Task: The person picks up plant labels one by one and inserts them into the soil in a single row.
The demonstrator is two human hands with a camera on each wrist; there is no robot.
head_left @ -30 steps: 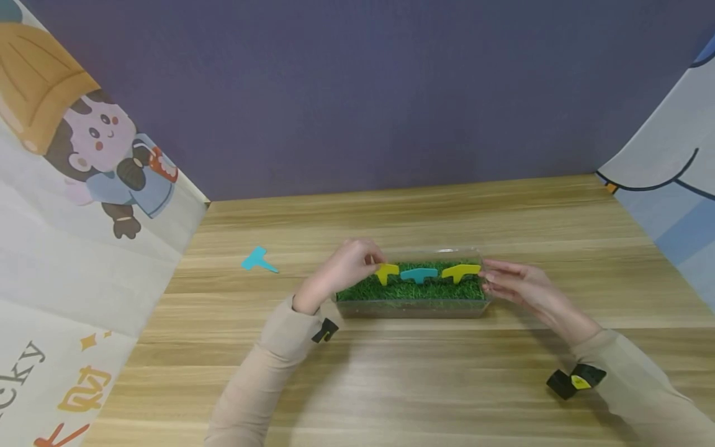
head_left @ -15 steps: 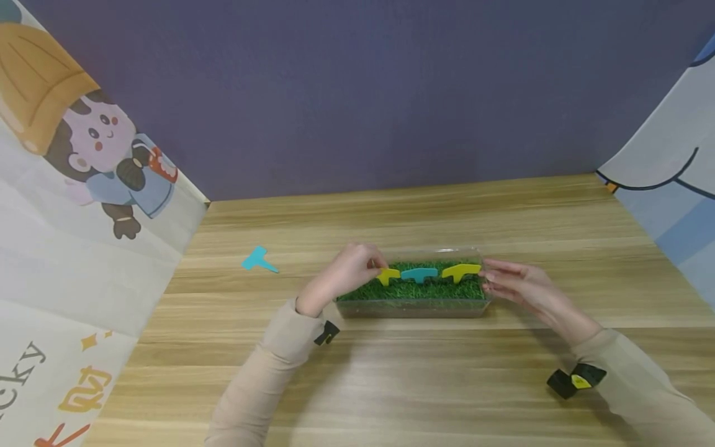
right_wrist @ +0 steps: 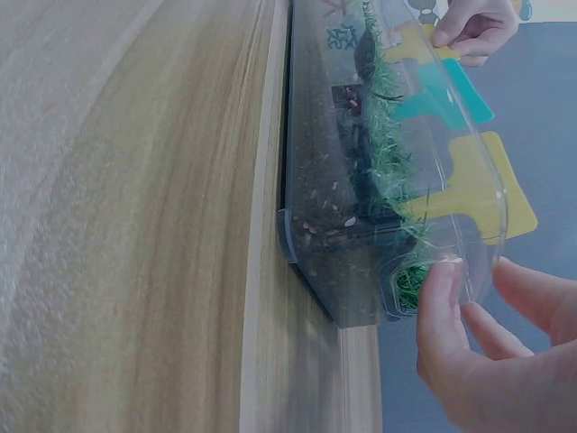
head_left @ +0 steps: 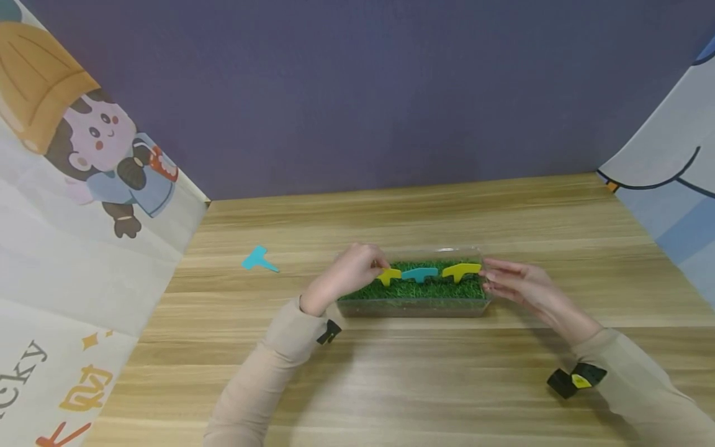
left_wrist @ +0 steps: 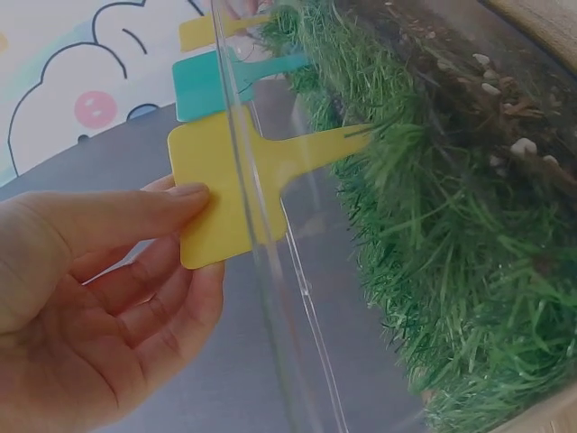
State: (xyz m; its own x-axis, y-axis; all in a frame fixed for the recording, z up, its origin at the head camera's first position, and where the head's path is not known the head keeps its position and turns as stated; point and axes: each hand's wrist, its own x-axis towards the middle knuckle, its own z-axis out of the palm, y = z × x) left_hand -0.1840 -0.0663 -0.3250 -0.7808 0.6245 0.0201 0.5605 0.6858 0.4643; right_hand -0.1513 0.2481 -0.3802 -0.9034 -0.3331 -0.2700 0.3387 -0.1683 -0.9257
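Left hand (head_left: 352, 267): thumb and fingers clamped on the left yellow tag (left_wrist: 212, 234), its wide head pinched between them.
Left yellow tag: upright, stem down in the grass (head_left: 408, 290) at the box's left part.
Right hand (head_left: 525, 288): at the right end of the box (head_left: 413, 308), fingers apart and touching it.
Blue tag (head_left: 419, 274): upright in the grass, between the two yellow ones.
Right yellow tag (head_left: 460, 270): upright in the grass, near the right hand.
Loose tag (head_left: 257, 257): blue, flat on the table (head_left: 436, 379), well left of the box.
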